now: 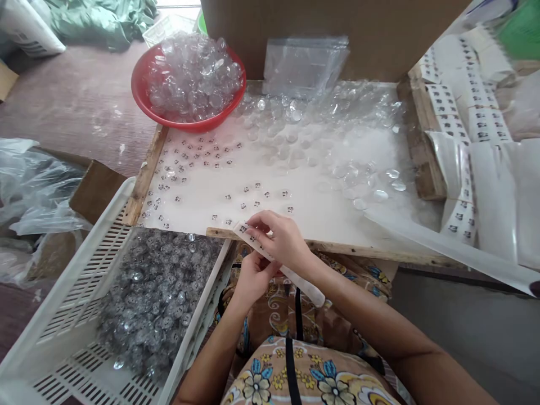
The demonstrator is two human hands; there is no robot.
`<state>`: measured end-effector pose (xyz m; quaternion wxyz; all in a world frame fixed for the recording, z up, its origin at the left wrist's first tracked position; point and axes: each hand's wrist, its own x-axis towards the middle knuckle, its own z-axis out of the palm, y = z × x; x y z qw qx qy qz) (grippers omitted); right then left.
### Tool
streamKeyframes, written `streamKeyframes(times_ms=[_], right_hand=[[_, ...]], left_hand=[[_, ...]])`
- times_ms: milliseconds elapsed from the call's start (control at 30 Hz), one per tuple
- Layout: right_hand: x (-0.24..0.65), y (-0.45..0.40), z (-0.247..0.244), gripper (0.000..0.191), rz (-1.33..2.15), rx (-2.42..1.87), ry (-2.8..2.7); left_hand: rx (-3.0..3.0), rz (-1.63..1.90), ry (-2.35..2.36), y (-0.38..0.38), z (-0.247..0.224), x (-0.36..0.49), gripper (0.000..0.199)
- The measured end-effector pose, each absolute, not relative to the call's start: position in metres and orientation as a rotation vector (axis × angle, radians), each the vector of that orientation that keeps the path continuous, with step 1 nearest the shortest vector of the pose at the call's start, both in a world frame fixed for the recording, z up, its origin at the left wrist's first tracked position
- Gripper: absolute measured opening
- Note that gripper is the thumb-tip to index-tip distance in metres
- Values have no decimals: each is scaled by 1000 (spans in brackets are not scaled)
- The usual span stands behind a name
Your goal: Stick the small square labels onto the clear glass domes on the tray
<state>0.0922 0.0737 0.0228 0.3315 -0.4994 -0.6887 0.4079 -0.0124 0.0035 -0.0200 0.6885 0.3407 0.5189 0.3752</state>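
Note:
A narrow white strip of stickers (310,288) with small black printed figures runs slantwise over the near edge of the tray. My left hand (256,278) grips the strip from below, its thumb and fingers closed on it. Above it, my right hand (278,239) pinches at the strip's far end, by a printed figure; whether a sticker is between the fingertips I cannot make out. On the white work surface (337,222) just beyond lie several clear round discs with the same black print (257,185). Plain clear discs (291,135) are spread farther back.
A red bowl (141,84) heaped with clear discs stands at the back left. A white slotted basket (76,304) holding many printed discs is at the lower left. Sticker strips (485,112) lie at right, beside a wooden rim (426,146). A cardboard box (337,22) stands behind.

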Motion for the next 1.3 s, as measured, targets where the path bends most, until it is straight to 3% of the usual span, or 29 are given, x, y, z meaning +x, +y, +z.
streamKeyframes(times_ms=[167, 333, 467, 767, 1033, 1300], right_hand=[[95, 72, 22, 19, 1270, -1254, -1705], [98, 74, 22, 20, 1498, -1197, -1562], [99, 69, 19, 32, 1430, -1269, -1653], [98, 60, 19, 33, 1306, -1314, -1697], [108, 59, 19, 6, 1247, -1334, -1663], [101, 55, 18, 6, 1041, -1323, -1762]], left_hand=[[786, 833, 1161, 2, -25, -16, 44], [755, 837, 1128, 5, -20, -19, 43], [750, 856, 1111, 6, -20, -19, 42], [751, 849, 1092, 5, -17, -13, 38], [849, 832, 1133, 4, -22, -19, 38], [862, 860, 1145, 6, -18, -16, 30]])
